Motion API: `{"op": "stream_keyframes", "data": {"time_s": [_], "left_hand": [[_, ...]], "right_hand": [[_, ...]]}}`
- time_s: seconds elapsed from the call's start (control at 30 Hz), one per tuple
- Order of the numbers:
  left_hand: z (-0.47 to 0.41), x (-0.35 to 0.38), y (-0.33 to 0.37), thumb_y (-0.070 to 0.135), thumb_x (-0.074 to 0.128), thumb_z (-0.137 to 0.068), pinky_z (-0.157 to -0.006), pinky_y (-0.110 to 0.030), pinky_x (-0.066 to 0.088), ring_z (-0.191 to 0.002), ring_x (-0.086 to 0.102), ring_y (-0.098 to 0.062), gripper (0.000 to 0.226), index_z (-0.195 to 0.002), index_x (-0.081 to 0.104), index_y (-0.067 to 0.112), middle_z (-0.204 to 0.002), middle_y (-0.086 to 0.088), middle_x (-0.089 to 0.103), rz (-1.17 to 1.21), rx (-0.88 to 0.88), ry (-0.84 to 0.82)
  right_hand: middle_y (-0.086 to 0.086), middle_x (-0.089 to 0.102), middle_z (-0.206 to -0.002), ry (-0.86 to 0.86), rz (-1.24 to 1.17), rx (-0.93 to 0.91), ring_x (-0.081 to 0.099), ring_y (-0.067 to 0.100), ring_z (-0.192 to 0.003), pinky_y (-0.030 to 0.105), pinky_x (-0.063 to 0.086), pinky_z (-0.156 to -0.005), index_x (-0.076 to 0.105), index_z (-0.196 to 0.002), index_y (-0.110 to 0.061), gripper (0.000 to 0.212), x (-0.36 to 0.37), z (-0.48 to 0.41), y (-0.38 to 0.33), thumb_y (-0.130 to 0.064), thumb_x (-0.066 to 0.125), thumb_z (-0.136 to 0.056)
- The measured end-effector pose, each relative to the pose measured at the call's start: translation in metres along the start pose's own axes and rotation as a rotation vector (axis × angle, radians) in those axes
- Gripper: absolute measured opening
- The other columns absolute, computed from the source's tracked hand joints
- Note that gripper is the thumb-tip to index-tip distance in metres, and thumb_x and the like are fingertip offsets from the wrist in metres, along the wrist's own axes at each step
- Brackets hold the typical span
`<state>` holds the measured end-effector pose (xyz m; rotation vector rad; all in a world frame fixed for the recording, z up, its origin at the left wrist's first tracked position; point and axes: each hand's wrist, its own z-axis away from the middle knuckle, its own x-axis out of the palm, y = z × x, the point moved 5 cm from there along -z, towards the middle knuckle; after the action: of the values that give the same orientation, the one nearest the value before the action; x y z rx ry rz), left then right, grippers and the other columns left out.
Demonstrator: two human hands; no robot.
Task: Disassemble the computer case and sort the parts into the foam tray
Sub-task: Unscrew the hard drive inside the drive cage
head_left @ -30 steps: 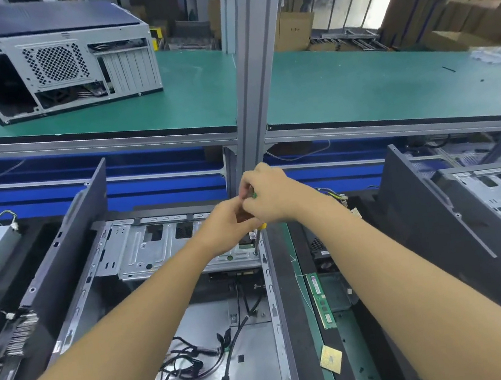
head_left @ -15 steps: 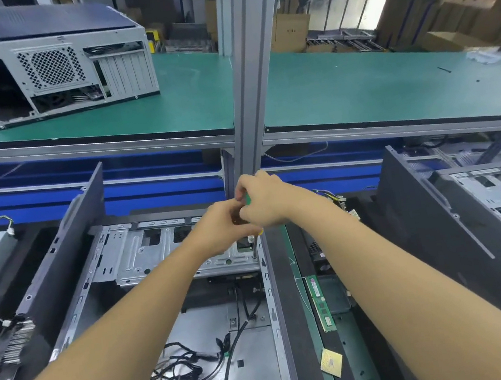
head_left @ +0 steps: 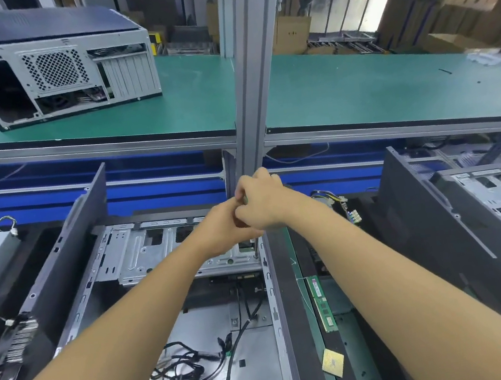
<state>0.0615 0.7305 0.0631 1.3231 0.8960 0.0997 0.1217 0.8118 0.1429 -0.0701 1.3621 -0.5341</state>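
Clenching driver (head_left: 254,248) w/ R hand (head_left: 265,202) over open grey case (head_left: 142,256) corner; L hand (head_left: 225,228) curled against it, can't tell its grip. RAM (head_left: 321,304) label too blurry.

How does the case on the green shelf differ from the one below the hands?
The shelf case is closed, dark panel on top, grilled rear facing us; the lower case lies open, showing loose black cables and a drive cage. Nothing touches the shelf case; the left hand and right hand meet over the lower case's far corner. Both are grey metal.

Bright even light; backlit glare top right; wide-angle edges bend, slightly soft.
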Motion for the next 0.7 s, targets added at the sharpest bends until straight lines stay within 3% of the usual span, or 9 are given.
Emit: {"op": "stream_keyframes", "data": {"time_s": [0.13, 0.2, 0.3, 0.37, 0.43, 0.5, 0.57, 0.63, 0.7], "left_hand": [[-0.003, 0.004, 0.004, 0.037, 0.078, -0.075, -0.050, -0.005, 0.039, -0.066, 0.060, 0.008, 0.027, -0.087, 0.054, 0.037, -0.069, 0.017, 0.066, -0.100, -0.006, 0.086], [-0.003, 0.005, 0.006, 0.036, 0.075, -0.076, -0.050, -0.006, 0.038, -0.061, 0.058, -0.004, 0.023, -0.080, 0.053, 0.035, -0.065, 0.012, 0.062, -0.133, 0.017, 0.073], [0.000, 0.005, 0.005, 0.028, 0.076, -0.082, -0.063, -0.007, 0.047, -0.079, 0.066, -0.009, 0.019, -0.096, 0.064, 0.032, -0.087, 0.015, 0.071, 0.049, 0.013, -0.070], [0.001, 0.002, 0.001, 0.016, 0.076, -0.086, -0.071, -0.013, 0.052, -0.087, 0.070, -0.005, 0.020, -0.101, 0.067, 0.026, -0.092, 0.014, 0.074, 0.147, -0.022, -0.106], [-0.001, -0.001, 0.000, 0.018, 0.078, -0.085, -0.068, -0.016, 0.052, -0.082, 0.069, 0.000, 0.018, -0.098, 0.068, 0.026, -0.088, 0.014, 0.074, 0.074, -0.022, -0.062], [-0.004, -0.001, 0.001, 0.025, 0.082, -0.080, -0.061, -0.013, 0.050, -0.074, 0.066, 0.003, 0.021, -0.096, 0.069, 0.027, -0.083, 0.013, 0.073, -0.014, -0.024, 0.005], [-0.007, 0.002, 0.003, 0.029, 0.082, -0.076, -0.052, -0.009, 0.043, -0.064, 0.061, 0.004, 0.024, -0.092, 0.064, 0.027, -0.076, 0.011, 0.069, -0.047, -0.041, 0.048], [-0.007, 0.008, 0.002, 0.031, 0.081, -0.077, -0.052, -0.009, 0.042, -0.064, 0.058, 0.000, 0.025, -0.091, 0.061, 0.025, -0.077, 0.008, 0.067, -0.068, -0.034, 0.023], [-0.004, 0.012, 0.001, 0.030, 0.081, -0.079, -0.061, -0.011, 0.048, -0.075, 0.062, -0.006, 0.028, -0.099, 0.063, 0.024, -0.088, 0.005, 0.070, -0.008, -0.023, -0.067]], "right_hand": [[0.014, 0.045, -0.125, 0.252, 0.187, 0.118, 0.053, 0.036, -0.105, 0.041, 0.037, -0.070, 0.042, -0.130, -0.011, 0.052, -0.003, 0.007, 0.001, -0.055, 0.037, -0.102], [0.015, 0.050, -0.118, 0.235, 0.119, 0.122, 0.057, 0.038, -0.104, 0.041, 0.037, -0.070, 0.042, -0.126, -0.008, 0.042, 0.002, 0.005, -0.001, -0.045, 0.039, -0.105], [0.012, 0.043, -0.114, 0.172, 0.017, 0.097, 0.046, 0.039, -0.116, 0.042, 0.036, -0.079, 0.044, -0.120, -0.008, 0.023, 0.003, 0.002, -0.003, -0.017, 0.045, -0.099], [0.013, 0.045, -0.123, 0.112, 0.012, 0.088, 0.039, 0.036, -0.121, 0.041, 0.036, -0.088, 0.049, -0.123, -0.009, 0.029, 0.000, 0.001, -0.001, -0.013, 0.045, -0.095], [0.012, 0.045, -0.124, 0.091, -0.026, 0.072, 0.037, 0.035, -0.122, 0.041, 0.036, -0.092, 0.053, -0.122, -0.014, 0.028, 0.000, 0.001, 0.000, -0.020, 0.046, -0.095], [0.011, 0.045, -0.124, 0.136, -0.041, 0.075, 0.039, 0.036, -0.121, 0.043, 0.039, -0.088, 0.053, -0.122, -0.016, 0.033, 0.000, 0.002, 0.001, -0.037, 0.045, -0.099], [0.012, 0.048, -0.125, 0.211, 0.076, 0.119, 0.047, 0.036, -0.106, 0.043, 0.040, -0.077, 0.047, -0.128, -0.015, 0.048, 0.000, 0.005, 0.003, -0.054, 0.041, -0.100], [0.013, 0.054, -0.117, 0.257, 0.134, 0.133, 0.048, 0.032, -0.085, 0.038, 0.036, -0.066, 0.044, -0.123, -0.012, 0.045, -0.001, 0.007, 0.003, -0.052, 0.041, -0.103], [0.012, 0.054, -0.112, 0.227, 0.053, 0.090, 0.049, 0.030, -0.088, 0.037, 0.036, -0.066, 0.044, -0.117, -0.012, 0.026, 0.001, 0.006, 0.002, -0.034, 0.046, -0.103]]}}
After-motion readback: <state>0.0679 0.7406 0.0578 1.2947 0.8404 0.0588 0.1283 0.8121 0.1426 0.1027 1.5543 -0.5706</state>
